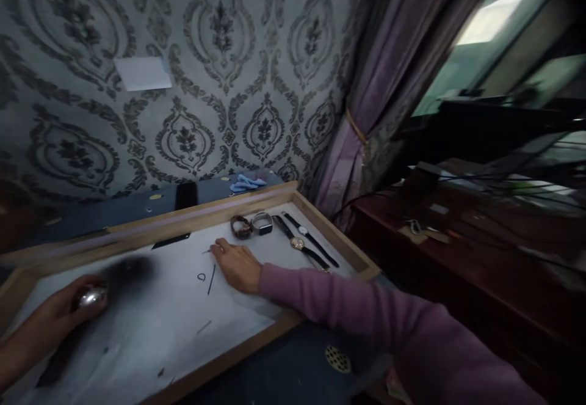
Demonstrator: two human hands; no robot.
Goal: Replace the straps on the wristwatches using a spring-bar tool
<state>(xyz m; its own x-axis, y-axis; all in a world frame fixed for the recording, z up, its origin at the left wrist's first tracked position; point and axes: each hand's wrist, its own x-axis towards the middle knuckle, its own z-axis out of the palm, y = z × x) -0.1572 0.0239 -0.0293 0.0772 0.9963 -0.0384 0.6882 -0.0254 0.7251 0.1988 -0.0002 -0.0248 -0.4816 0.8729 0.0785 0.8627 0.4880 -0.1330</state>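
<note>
My left hand (pixel 55 319) is closed round a shiny silver rounded object (pixel 93 295) over the left part of a wooden tray (pixel 336 237) lined with white paper (pixel 160 307). Near the tray's middle, my right hand (pixel 235 264) reaches down with its fingers together, the tips at a thin small item (pixel 209 251) on the paper. Beside those fingers lie a thin dark stick (pixel 211 279) and a small dark ring (pixel 201 277). Right of them are a brown bracelet-like watch (pixel 240 227), a square-faced watch (pixel 262 224) and two watches with black straps (pixel 297 243) (pixel 303 230).
A dark flat strip (pixel 171 241) lies by the tray's back edge. Behind the tray are a black phone-like object (pixel 186 196) and a blue cloth (pixel 248 182). A dark red desk (pixel 430 252) with cables stands at right, beside a purple curtain (pixel 366 93).
</note>
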